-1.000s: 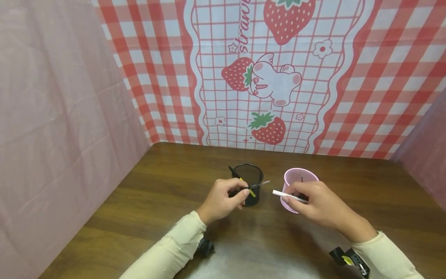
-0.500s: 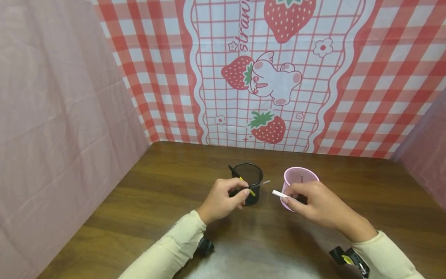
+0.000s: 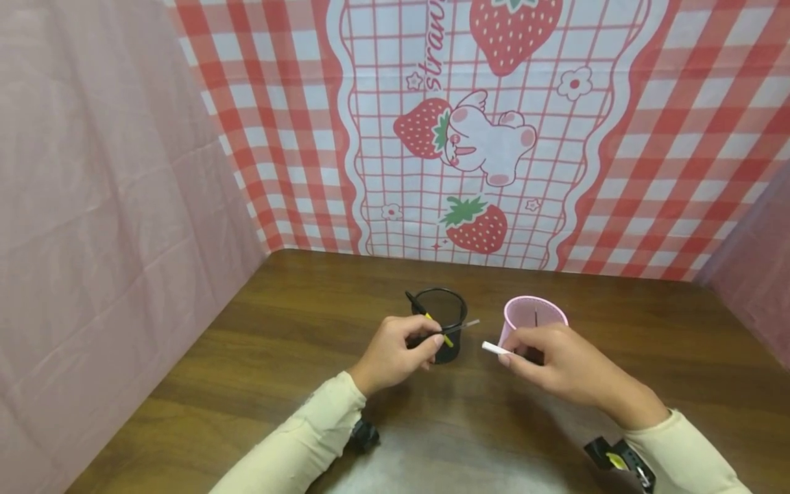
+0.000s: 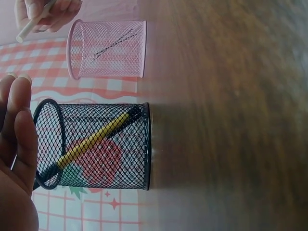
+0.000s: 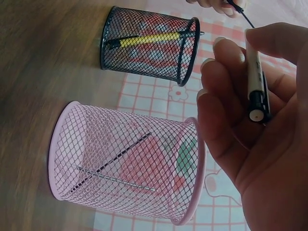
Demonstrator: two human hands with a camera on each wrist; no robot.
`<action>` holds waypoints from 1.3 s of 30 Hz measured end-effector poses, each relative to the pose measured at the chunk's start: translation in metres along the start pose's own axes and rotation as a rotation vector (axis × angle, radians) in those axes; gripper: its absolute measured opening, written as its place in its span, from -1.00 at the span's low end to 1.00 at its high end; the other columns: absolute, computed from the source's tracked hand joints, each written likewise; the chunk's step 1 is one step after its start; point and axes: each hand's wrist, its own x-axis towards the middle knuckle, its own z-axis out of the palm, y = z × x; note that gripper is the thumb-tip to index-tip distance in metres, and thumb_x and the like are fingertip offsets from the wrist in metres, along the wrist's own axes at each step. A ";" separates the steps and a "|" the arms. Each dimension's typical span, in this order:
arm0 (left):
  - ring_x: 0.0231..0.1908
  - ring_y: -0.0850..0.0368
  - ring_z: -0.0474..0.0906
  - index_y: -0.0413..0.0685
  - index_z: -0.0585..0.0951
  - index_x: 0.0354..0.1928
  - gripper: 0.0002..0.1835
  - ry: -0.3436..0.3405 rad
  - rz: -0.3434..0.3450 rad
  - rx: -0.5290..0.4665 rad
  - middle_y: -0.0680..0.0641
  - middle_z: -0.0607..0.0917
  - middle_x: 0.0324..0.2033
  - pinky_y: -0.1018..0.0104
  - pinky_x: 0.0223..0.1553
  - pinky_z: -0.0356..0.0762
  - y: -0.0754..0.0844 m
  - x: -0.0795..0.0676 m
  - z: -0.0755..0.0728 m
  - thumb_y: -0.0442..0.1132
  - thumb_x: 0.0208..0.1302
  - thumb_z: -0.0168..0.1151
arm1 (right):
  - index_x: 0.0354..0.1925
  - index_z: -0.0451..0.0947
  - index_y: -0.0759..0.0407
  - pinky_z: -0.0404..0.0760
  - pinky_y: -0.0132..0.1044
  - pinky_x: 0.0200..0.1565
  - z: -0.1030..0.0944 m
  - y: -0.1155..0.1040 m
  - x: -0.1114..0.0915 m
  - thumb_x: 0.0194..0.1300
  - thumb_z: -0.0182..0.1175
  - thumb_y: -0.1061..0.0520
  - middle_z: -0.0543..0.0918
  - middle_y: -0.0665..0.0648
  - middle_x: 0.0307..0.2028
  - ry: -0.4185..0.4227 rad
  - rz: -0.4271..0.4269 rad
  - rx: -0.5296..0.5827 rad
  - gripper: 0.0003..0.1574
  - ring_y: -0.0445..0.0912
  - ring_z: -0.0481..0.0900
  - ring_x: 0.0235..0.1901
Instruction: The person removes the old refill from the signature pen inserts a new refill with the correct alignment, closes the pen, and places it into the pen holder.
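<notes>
My left hand [image 3: 395, 353] pinches a thin black stick with a pale, see-through tip [image 3: 472, 322], which points right. It hovers at the near side of a black mesh pen cup [image 3: 465, 312]; a yellow and black pen [image 4: 94, 142] leans inside that cup. Between thumb and fingers, my right hand [image 3: 564, 363] holds a white pen [image 5: 253, 72] with a black clip, its white end towards the left hand. This hand is in front of a pink mesh pen cup [image 3: 506, 317]. Two thin rods, one dark [image 5: 111, 162] and one pale [image 5: 137, 185], lean in the pink cup.
Both cups stand side by side on a brown wooden table [image 3: 247, 357]. Behind it hangs a red and white checked cloth [image 3: 296, 137] with strawberries. Pink curtains [image 3: 123, 206] close in the sides. Black wrist cameras [image 3: 364, 436] hang under the sleeves.
The white pen has turned in my right hand: its free end has dipped slightly and less of its barrel shows. My left hand has kept nearly still with the black stick.
</notes>
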 end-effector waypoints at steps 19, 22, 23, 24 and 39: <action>-0.64 0.34 0.56 -0.30 0.68 -0.21 -0.92 -0.018 0.024 0.056 0.02 0.64 -0.59 0.34 -0.61 0.62 0.000 0.002 0.000 -0.39 0.33 0.28 | -0.37 0.58 -0.19 0.49 -0.43 -0.46 0.000 0.000 -0.002 0.29 0.38 0.09 0.50 -0.36 -0.52 -0.177 0.093 0.030 -0.81 -0.41 0.45 -0.52; -0.65 0.33 0.56 -0.25 0.69 -0.21 -0.92 -0.010 0.022 0.067 0.03 0.65 -0.58 0.35 -0.62 0.62 0.001 0.002 -0.001 -0.38 0.33 0.29 | -0.38 0.57 -0.20 0.46 -0.43 -0.49 0.002 0.001 -0.003 0.28 0.39 0.08 0.48 -0.35 -0.55 -0.223 0.111 0.049 -0.80 -0.41 0.42 -0.55; -0.65 0.34 0.56 -0.25 0.69 -0.21 -0.93 -0.009 0.018 0.066 0.03 0.66 -0.57 0.35 -0.61 0.62 0.001 0.001 -0.001 -0.37 0.33 0.29 | -0.39 0.56 -0.20 0.44 -0.43 -0.51 0.003 0.001 -0.003 0.28 0.39 0.08 0.47 -0.35 -0.55 -0.236 0.113 0.051 -0.80 -0.41 0.41 -0.56; -0.64 0.35 0.57 -0.25 0.69 -0.21 -0.92 -0.008 0.012 0.067 0.03 0.66 -0.57 0.35 -0.61 0.62 0.000 0.000 -0.001 -0.37 0.33 0.29 | -0.39 0.57 -0.20 0.43 -0.43 -0.53 0.005 0.001 -0.003 0.28 0.39 0.08 0.45 -0.35 -0.57 -0.251 0.117 0.056 -0.80 -0.41 0.39 -0.58; -0.64 0.35 0.55 -0.24 0.70 -0.22 -0.94 -0.006 0.031 0.076 0.05 0.65 -0.60 0.38 -0.60 0.60 0.001 0.002 0.002 -0.37 0.33 0.30 | -0.51 0.46 -0.21 0.32 -0.44 -0.58 0.006 0.005 -0.007 0.23 0.41 0.01 0.35 -0.31 -0.63 -0.434 0.165 -0.004 -0.69 -0.42 0.29 -0.62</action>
